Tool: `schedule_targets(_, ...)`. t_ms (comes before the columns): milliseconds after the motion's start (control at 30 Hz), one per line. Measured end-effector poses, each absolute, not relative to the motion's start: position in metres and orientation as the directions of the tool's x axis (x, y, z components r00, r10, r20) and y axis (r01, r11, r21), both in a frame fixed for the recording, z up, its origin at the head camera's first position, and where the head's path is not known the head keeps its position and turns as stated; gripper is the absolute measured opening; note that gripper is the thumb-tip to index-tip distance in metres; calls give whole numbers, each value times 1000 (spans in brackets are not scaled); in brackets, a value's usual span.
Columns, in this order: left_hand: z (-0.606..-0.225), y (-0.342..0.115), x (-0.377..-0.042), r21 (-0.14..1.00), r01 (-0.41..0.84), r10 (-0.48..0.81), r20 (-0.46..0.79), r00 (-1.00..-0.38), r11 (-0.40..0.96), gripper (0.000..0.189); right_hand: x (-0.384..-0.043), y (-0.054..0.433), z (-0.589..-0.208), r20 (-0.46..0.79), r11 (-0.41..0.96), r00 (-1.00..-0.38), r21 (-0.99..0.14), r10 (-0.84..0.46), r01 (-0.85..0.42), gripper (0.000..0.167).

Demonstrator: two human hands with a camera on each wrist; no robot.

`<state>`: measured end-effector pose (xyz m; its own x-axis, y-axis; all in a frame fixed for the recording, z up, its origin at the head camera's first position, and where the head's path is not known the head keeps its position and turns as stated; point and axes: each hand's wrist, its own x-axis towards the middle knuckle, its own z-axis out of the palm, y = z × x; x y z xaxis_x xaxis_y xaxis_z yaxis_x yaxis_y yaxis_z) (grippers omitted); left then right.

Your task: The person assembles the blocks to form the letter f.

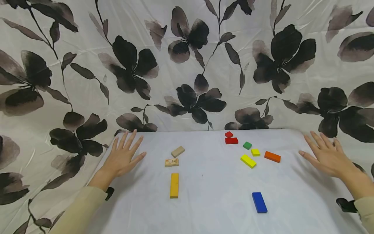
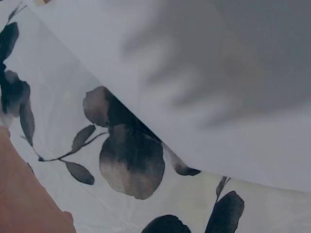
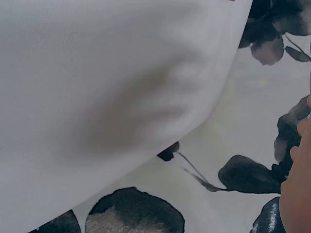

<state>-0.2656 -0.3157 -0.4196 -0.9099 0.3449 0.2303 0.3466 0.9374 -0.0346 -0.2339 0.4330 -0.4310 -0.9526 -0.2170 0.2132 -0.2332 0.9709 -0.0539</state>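
My left hand [image 1: 122,159] hovers over the table's left side, fingers straight and spread, holding nothing. Nearest to it are a printed beige wooden block [image 1: 171,162], a plain tan block [image 1: 178,151] and a long golden-yellow block [image 1: 174,185]. On the far right my right hand [image 1: 328,156] is likewise spread and holds nothing; an orange block [image 1: 272,156] lies closest. Left of that are a yellow bar [image 1: 248,161], a small yellow block [image 1: 255,152] and a green block [image 1: 247,145]. Each wrist view catches only a sliver of skin and the hand's shadow.
A red bar [image 1: 231,140] and a small red angular piece [image 1: 229,134] lie by the back edge. Toward the front right is a blue block [image 1: 259,202]. White cloth covers the table [image 1: 216,188]; flower-printed fabric [image 1: 163,71] hangs behind and shows along the sides.
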Motion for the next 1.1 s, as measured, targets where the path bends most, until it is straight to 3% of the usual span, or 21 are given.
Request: schedule_targets(1100,-427,-292,-248,-18,423,416,225,-881,906,75,-219,396,-434,231,944,-918,7,-322,-329,87)
